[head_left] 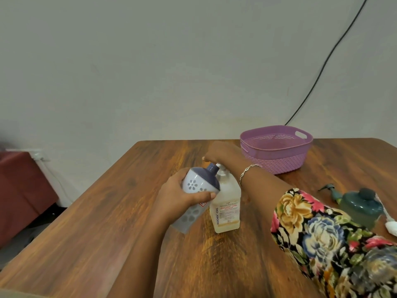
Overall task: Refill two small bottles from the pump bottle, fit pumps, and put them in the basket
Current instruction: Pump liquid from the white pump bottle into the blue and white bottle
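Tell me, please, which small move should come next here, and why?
Probably press the pump down with the right hand. That hand rests on top of the pump bottle, and the left hand holds the small bottle tilted, with its open neck right beside the pump head. The neck may first need a slight nudge under the spout, which is hard to see.

The pump bottle [226, 214] bears a pale label with "BIOCHEK CHG" in red across the front, and again running up the label's left side. The smaller print below is too blurred to read, and a red-edged sign [202, 204] is mostly hidden
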The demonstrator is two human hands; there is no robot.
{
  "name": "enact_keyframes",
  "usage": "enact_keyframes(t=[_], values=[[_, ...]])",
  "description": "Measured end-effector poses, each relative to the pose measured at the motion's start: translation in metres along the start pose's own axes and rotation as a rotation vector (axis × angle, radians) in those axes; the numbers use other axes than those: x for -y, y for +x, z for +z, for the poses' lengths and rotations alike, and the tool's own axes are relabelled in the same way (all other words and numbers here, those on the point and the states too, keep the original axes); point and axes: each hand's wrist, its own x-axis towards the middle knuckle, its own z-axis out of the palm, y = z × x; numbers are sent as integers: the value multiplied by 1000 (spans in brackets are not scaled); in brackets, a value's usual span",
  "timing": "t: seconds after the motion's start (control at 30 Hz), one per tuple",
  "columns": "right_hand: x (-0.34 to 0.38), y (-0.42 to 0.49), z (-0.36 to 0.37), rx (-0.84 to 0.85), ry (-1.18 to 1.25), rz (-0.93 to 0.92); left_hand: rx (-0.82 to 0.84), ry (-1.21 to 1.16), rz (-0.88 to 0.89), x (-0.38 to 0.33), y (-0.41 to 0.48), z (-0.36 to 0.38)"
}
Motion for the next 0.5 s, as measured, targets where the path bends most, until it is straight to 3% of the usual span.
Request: enact_keyframes(t=[0.5], values=[[5, -11, -8, -27, 13, -42, -22, -19, 2, -1, -1, -2]])
